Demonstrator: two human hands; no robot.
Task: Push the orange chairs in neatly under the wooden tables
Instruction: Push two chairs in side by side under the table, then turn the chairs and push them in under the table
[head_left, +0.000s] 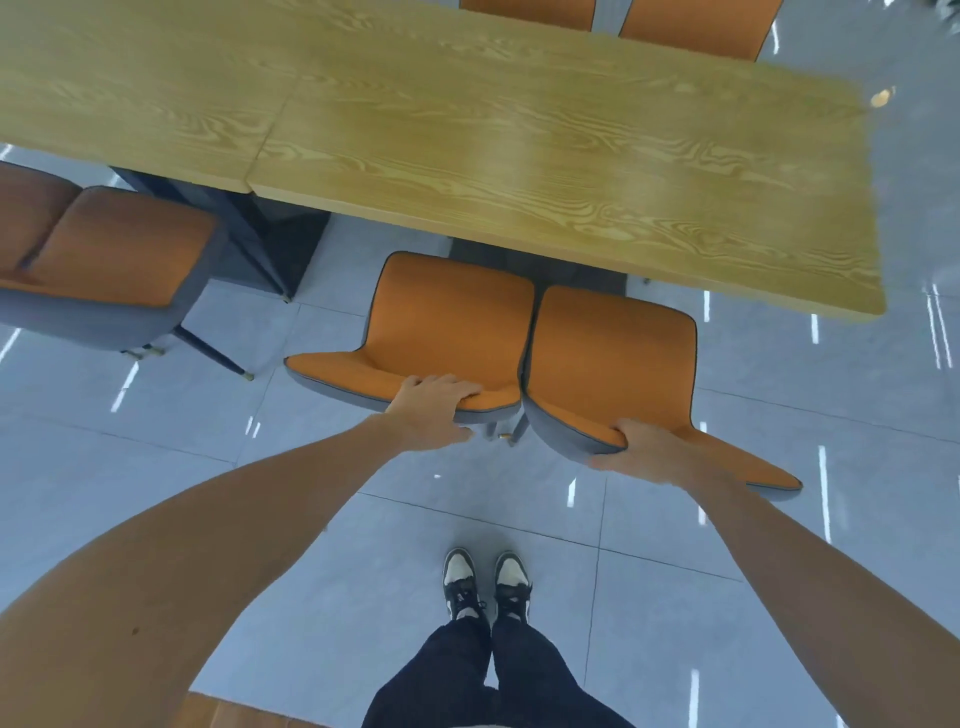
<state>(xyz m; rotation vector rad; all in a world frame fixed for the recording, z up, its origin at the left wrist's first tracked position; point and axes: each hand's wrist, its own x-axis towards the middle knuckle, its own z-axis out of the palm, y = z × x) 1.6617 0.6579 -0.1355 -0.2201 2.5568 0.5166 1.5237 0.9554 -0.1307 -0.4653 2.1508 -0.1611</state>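
Both hands grip backrests — left hand on one orange padded chair, right hand on its neighbour. Seats sit partly under the wood-grain desk; another orange chair stands left, not yet pushed in.

The floor was made of large pale grey tiles with thin dark joints between them. It was glossy, and many short white streaks of light from lamps above were reflected on it, mostly at the right side and at the left. Dark metal legs with small brass tips stood on the tiles at the left. At the bottom edge, a small piece of brown wooden surface was visible. No walls or windows were in view.
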